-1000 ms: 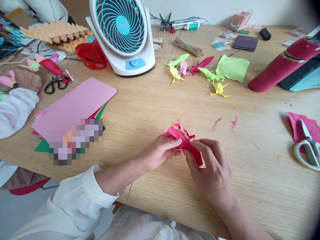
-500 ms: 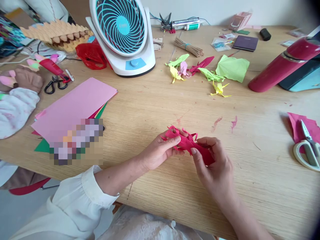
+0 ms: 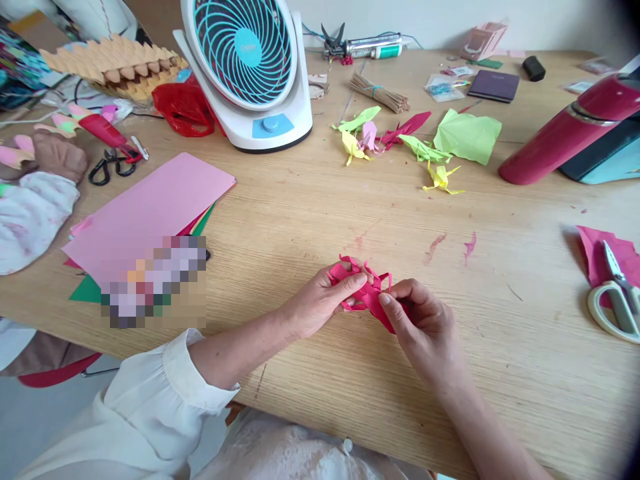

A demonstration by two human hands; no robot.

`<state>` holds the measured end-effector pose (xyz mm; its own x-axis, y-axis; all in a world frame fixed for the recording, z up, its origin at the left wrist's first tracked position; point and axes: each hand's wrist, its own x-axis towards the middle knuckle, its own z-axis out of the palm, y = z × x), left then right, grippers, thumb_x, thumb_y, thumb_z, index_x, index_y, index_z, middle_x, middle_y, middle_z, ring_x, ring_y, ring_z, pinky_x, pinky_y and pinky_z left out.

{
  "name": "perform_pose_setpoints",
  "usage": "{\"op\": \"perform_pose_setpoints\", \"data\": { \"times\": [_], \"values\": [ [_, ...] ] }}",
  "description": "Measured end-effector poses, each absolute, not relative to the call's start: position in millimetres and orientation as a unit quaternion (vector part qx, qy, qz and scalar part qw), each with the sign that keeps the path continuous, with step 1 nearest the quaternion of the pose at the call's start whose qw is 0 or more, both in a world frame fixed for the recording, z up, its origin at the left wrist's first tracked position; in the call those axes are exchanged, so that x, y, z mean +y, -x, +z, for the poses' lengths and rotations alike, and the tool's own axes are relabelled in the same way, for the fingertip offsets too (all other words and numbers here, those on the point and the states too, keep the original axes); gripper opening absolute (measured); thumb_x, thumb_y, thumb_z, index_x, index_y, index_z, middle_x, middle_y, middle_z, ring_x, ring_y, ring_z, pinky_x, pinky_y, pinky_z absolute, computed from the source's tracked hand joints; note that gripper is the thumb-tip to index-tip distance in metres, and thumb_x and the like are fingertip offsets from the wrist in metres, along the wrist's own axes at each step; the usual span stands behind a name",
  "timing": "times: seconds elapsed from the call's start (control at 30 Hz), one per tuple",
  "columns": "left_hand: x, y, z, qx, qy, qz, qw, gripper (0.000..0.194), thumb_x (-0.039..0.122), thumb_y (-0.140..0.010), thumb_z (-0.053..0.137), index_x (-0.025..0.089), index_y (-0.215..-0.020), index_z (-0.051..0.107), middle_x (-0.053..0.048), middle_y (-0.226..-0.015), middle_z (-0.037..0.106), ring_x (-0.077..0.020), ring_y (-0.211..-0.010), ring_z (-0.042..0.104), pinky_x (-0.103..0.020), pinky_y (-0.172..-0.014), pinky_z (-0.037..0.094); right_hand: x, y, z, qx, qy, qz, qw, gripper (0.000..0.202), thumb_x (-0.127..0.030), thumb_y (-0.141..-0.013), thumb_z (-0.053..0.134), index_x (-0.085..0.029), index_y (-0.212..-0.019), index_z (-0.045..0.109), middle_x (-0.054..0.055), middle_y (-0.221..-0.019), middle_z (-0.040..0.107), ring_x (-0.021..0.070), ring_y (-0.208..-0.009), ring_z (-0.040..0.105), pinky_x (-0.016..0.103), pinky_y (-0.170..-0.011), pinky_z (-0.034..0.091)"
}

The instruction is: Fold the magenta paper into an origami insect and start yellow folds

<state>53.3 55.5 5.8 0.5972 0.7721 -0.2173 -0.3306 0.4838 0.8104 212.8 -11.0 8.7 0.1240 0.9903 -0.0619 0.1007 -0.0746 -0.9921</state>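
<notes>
A crumpled, folded piece of red paper (image 3: 371, 298) with thin curled strips is held between my hands, just above the wooden table (image 3: 280, 227). My left hand (image 3: 320, 300) grips its left part, the thumb pressed on top and the fingers beneath. At its right side my right hand (image 3: 423, 320) pinches the paper between thumb and index finger; the other fingers are curled and partly hidden. Pink-red stains mark the wood beyond the paper.
Pink sheets (image 3: 155, 207) lie left, near another person's hand (image 3: 60, 157). A fan (image 3: 270, 127) stands behind. Folded yellow (image 3: 440, 179) and green paper (image 3: 467, 137) lie farther back. At right are a red bottle (image 3: 555, 143) and scissors (image 3: 613, 297) beside red paper (image 3: 595, 253).
My right hand has shifted slightly left and its thumb and index finger have closed in nearer my left hand. The red paper's right part is tilted more downward.
</notes>
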Motion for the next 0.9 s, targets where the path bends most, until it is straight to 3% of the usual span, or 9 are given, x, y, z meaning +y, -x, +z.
{"op": "perform_pose_setpoints", "data": {
  "times": [0.2, 0.4, 0.53, 0.73, 0.9],
  "values": [
    [58, -51, 6, 0.318, -0.407, 0.304, 0.8, 0.031, 0.046, -0.079, 0.076, 0.019, -0.087, 0.065, -0.001, -0.088, 0.065, -0.0122, -0.085, 0.061, -0.023, -0.074, 0.046, -9, -212, 12, -0.456, 0.556, 0.504, 0.478, 0.027, -0.041, -0.09, 0.065, -0.018, -0.076, 0.061, -0.003, -0.061, 0.055, 0.0069, -0.053, 0.042, 0.02, -0.047, 0.031],
    [65, -48, 5, 0.303, -0.423, 0.286, 0.805, 0.042, 0.046, -0.078, 0.078, 0.02, -0.107, 0.062, -0.006, -0.102, 0.067, -0.0113, -0.079, 0.059, -0.018, -0.058, 0.037, -4, -217, 10, -0.412, 0.56, 0.514, 0.503, 0.025, -0.043, -0.089, 0.066, -0.018, -0.084, 0.064, -0.001, -0.069, 0.058, 0.007, -0.056, 0.043, 0.019, -0.05, 0.034],
    [72, -45, 7, 0.29, -0.404, 0.307, 0.811, 0.046, 0.037, -0.078, 0.08, 0.023, -0.115, 0.057, -0.005, -0.108, 0.064, -0.0083, -0.073, 0.058, -0.019, -0.06, 0.041, -2, -224, 10, -0.398, 0.564, 0.495, 0.528, 0.023, -0.041, -0.088, 0.068, -0.019, -0.087, 0.064, -0.001, -0.073, 0.062, 0.0074, -0.059, 0.047, 0.019, -0.052, 0.037],
    [77, -44, 7, 0.289, -0.477, 0.344, 0.755, 0.041, 0.029, -0.08, 0.078, 0.019, -0.114, 0.059, -0.003, -0.102, 0.065, -0.0093, -0.074, 0.062, -0.022, -0.067, 0.049, -2, -233, 8, -0.413, 0.583, 0.465, 0.522, 0.024, -0.043, -0.088, 0.066, -0.02, -0.086, 0.065, -0.002, -0.068, 0.058, 0.0093, -0.058, 0.045, 0.021, -0.053, 0.036],
    [76, -46, 5, 0.316, -0.509, 0.321, 0.734, 0.03, 0.031, -0.078, 0.079, 0.014, -0.098, 0.066, -0.001, -0.081, 0.069, -0.0099, -0.066, 0.064, -0.024, -0.07, 0.052, -1, -234, 5, -0.425, 0.595, 0.467, 0.498, 0.026, -0.046, -0.087, 0.066, -0.02, -0.085, 0.068, -0.001, -0.072, 0.06, 0.0118, -0.064, 0.047, 0.024, -0.059, 0.037]
  ]
}}
